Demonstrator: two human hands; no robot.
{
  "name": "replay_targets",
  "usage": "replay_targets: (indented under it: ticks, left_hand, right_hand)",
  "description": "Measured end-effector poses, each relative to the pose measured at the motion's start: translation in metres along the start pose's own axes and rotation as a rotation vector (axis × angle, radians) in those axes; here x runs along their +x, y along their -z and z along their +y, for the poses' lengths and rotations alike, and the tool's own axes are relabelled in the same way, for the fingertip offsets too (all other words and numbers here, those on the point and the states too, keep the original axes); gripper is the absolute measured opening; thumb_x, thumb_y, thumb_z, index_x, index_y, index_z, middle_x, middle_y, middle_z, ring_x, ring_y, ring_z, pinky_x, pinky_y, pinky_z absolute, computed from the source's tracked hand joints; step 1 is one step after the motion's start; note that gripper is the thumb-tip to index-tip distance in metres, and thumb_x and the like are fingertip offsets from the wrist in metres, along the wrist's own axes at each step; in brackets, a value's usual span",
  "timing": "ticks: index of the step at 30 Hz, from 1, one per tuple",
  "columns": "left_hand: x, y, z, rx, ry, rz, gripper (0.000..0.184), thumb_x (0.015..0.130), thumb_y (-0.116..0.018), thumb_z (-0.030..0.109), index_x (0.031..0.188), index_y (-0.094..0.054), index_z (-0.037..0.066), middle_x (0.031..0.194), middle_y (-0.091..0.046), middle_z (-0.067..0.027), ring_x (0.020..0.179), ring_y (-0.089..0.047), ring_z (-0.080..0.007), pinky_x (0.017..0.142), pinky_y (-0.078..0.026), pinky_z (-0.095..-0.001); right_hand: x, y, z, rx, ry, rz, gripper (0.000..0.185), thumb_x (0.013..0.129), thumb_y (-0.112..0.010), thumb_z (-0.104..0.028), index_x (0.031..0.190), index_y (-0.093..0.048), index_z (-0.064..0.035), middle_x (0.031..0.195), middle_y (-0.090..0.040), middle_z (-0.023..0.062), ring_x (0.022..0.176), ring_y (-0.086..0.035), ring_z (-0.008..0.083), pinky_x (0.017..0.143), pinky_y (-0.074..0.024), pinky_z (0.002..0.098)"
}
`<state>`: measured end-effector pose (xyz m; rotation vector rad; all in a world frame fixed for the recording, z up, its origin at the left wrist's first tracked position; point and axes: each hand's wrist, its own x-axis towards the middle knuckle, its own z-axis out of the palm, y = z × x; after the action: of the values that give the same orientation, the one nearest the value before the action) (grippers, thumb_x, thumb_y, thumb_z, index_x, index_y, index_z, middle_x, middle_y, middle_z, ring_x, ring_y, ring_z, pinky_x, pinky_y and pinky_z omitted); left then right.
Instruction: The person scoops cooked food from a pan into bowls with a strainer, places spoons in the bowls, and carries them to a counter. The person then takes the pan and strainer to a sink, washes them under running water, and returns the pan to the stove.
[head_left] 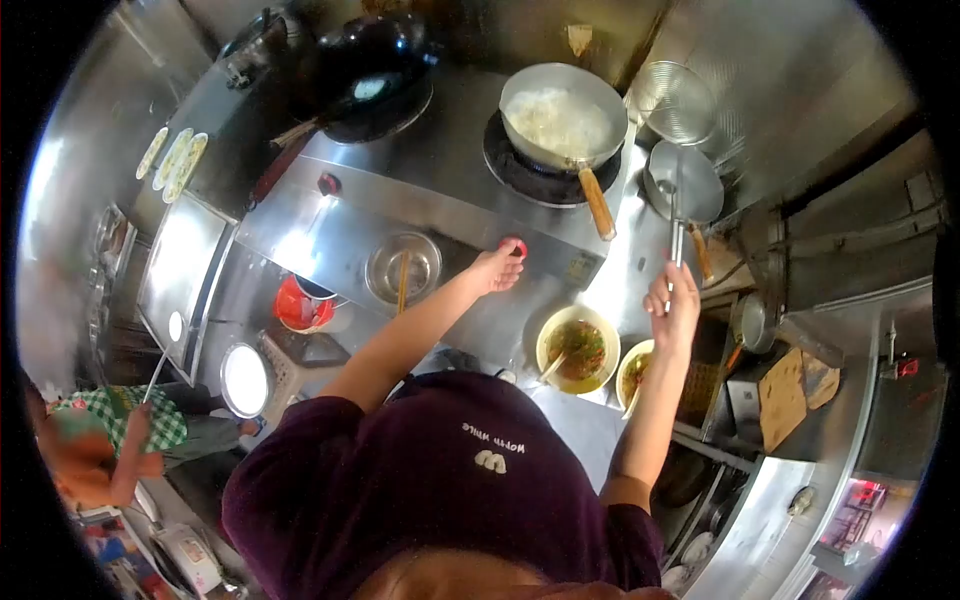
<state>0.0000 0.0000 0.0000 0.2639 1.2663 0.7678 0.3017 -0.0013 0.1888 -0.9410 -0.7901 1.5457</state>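
Note:
My left hand [495,270] has its fingers closed on a red stove knob [514,247] on the front panel. Above that knob, a pan [605,150] with a wooden handle stands on the burner, with pale, steaming contents. On the right, my right hand [675,300] grips the metal handle of a long utensil [678,225]. The utensil's far end reaches over a grey pan [700,185], and I cannot make out its head. Closer to my body are a bowl [543,350] of broth with chopped greens and red bits, and a second, similar bowl [626,362] partly behind my right forearm.
A black wok [370,75] sits on the back-left burner. A wire strainer [675,100] is at the back right. Chopsticks rest in a metal pot [420,255] left of my forearm. Another person [140,430] in a green checked apron stands far left, near a stool [290,365].

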Motion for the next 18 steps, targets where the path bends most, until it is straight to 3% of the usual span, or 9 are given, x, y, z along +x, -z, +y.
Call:
replay_targets:
  ticks: [3, 4, 6, 7, 12, 16, 18]
  left_hand:
    - [-0.013, -0.006, -0.014, 0.007, 0.179, 0.036, 0.048, 0.074, -0.053, 0.061, 0.080, -0.056, 0.014, 0.076, -0.061, 0.0000, 0.064, -0.058, -0.0132, 0.057, -0.047, -0.0275]
    - [0.009, 0.017, -0.009, -0.166, 0.114, -0.339, 0.045, 0.074, -0.055, 0.059, 0.080, -0.056, 0.015, 0.076, -0.061, 0.0003, 0.066, -0.059, -0.0135, 0.059, -0.047, -0.0272]
    - [0.004, -0.007, -0.009, -0.022, -0.016, 0.053, 0.040, 0.075, -0.058, 0.054, 0.084, -0.058, 0.015, 0.076, -0.061, 0.0008, 0.066, -0.059, -0.0136, 0.061, -0.048, -0.0288]
    - [-0.003, -0.012, -0.010, 0.030, -0.027, 0.116, 0.041, 0.076, -0.058, 0.052, 0.089, -0.059, 0.013, 0.084, -0.060, 0.0005, 0.073, -0.058, -0.0131, 0.068, -0.047, -0.0288]
    - [-0.007, -0.019, -0.008, 0.129, -0.113, 0.235, 0.043, 0.075, -0.061, 0.050, 0.090, -0.059, 0.010, 0.083, -0.060, -0.0006, 0.071, -0.057, -0.0130, 0.067, -0.047, -0.0284]
    - [-0.013, -0.032, -0.008, 0.312, -0.252, 0.418, 0.038, 0.076, -0.062, 0.042, 0.079, -0.060, 0.004, 0.070, -0.061, -0.0024, 0.058, -0.057, -0.0106, 0.055, -0.048, -0.0241]
    - [-0.008, -0.027, -0.012, 0.469, -0.331, 0.437, 0.040, 0.075, -0.061, 0.043, 0.074, -0.061, 0.003, 0.069, -0.061, -0.0056, 0.060, -0.059, -0.0130, 0.056, -0.048, -0.0270]
  right_hand:
    - [-0.042, 0.027, -0.003, 0.132, -0.109, 0.025, 0.025, 0.089, -0.044, -0.016, 0.108, -0.050, -0.0013, 0.050, -0.031, -0.0050, 0.039, -0.026, 0.0048, 0.036, -0.0232, 0.0200]
    - [-0.045, 0.033, 0.001, 0.192, -0.108, 0.045, 0.026, 0.089, -0.044, -0.017, 0.109, -0.049, -0.0010, 0.050, -0.030, -0.0050, 0.039, -0.026, 0.0049, 0.037, -0.0231, 0.0198]
    - [-0.067, 0.059, -0.008, 0.200, -0.110, 0.077, 0.028, 0.089, -0.045, -0.017, 0.111, -0.047, -0.0002, 0.050, -0.030, -0.0049, 0.040, -0.025, 0.0052, 0.039, -0.0236, 0.0192]
    - [-0.080, 0.068, -0.010, 0.180, -0.102, 0.066, 0.030, 0.089, -0.044, -0.018, 0.113, -0.046, 0.0004, 0.050, -0.030, -0.0048, 0.039, -0.025, 0.0050, 0.038, -0.0233, 0.0193]
    - [-0.125, 0.113, -0.008, 0.132, -0.058, 0.175, 0.033, 0.089, -0.044, -0.020, 0.115, -0.046, 0.0006, 0.049, -0.030, -0.0047, 0.038, -0.026, 0.0038, 0.036, -0.0248, 0.0176]
    - [-0.148, 0.128, -0.011, 0.144, -0.043, 0.305, 0.035, 0.089, -0.045, -0.021, 0.116, -0.046, 0.0002, 0.049, -0.030, -0.0047, 0.038, -0.026, 0.0034, 0.036, -0.0249, 0.0169]
    - [-0.154, 0.133, -0.010, 0.159, -0.018, 0.330, 0.035, 0.089, -0.045, -0.022, 0.117, -0.046, -0.0002, 0.049, -0.030, -0.0048, 0.038, -0.026, 0.0034, 0.037, -0.0249, 0.0168]
